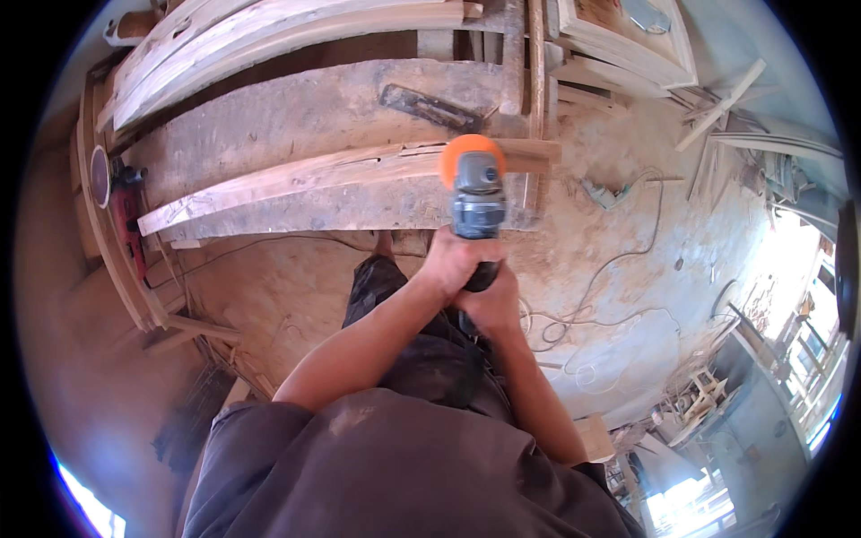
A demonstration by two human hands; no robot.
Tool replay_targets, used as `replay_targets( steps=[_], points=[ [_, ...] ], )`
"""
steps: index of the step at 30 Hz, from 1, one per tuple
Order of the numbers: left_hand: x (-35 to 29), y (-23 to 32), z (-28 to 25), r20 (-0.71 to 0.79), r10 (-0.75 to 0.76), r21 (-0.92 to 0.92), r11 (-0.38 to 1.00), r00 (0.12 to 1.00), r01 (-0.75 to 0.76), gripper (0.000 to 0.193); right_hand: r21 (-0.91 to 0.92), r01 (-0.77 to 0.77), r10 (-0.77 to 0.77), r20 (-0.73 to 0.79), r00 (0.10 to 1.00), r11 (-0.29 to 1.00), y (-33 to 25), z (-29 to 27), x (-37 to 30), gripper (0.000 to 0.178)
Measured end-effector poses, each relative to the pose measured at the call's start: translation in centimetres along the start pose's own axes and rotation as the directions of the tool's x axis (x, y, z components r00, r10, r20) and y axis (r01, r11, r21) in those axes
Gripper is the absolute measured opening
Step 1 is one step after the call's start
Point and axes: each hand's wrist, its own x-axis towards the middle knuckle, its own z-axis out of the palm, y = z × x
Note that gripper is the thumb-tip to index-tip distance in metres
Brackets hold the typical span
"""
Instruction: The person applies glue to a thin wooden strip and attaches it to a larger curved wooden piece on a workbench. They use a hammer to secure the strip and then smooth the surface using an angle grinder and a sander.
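Both my hands are wrapped round a grey power sander [478, 202] with an orange disc [473, 157]. My left hand [450, 260] closes on its body, in front of my right hand [495, 300], which grips the dark rear end. The disc is over a long wooden plank [305, 179] near the plank's right end; whether it touches the wood I cannot tell. That plank lies lengthwise on a worn, dusty workbench [269, 112]. Beyond the disc, a dark, long, flat tool [430, 108] rests on the bench top.
A red angle grinder [128, 211] with a round disc stands at the bench's left end. Long boards [287, 40] lie along the far side. Wooden frames [628, 40] are stacked at the far right. A loose cable [619, 260] curls across the dusty floor to the right.
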Motion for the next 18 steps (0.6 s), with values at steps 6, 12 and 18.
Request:
replay_targets(
  steps=[6,12,18],
  points=[
    [-1.5,1.2,-1.1,-0.019,-0.011,-0.093,0.996,1.0,0.009,0.025,-0.026,0.036,-0.035,0.023,0.999,0.999,-1.0,0.9,0.0,0.065],
    [-1.9,0.5,-1.3,-0.067,0.0,-0.072,0.997,0.998,-0.004,0.025,-0.088,0.006,-0.005,0.013,1.0,0.996,0.1,1.2,-0.3,0.064],
    [-0.2,-0.4,-0.7,-0.005,0.168,0.082,0.983,0.986,-0.167,0.023,0.036,0.039,-0.04,0.015,0.999,0.999,0.0,0.1,0.1,0.055]
  ],
)
